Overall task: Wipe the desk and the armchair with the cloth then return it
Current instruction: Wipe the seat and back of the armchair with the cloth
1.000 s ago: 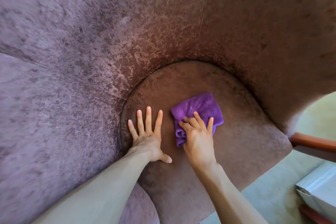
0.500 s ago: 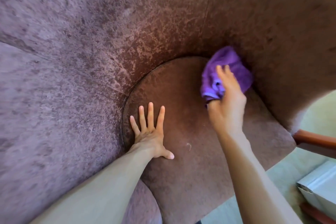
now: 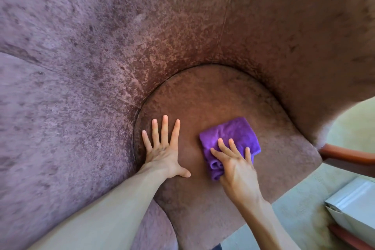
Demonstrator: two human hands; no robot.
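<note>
My right hand point(image 3: 236, 165) presses the folded purple cloth point(image 3: 231, 139) flat on the armchair seat point(image 3: 213, 95), fingers spread; my left hand point(image 3: 162, 152) braces open just beside it. Soft, light microfibre: pinch its bunched near edge to lift.

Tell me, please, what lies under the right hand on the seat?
The folded purple cloth lies under the right hand, flat on the seat cushion; its near part is covered.
</note>
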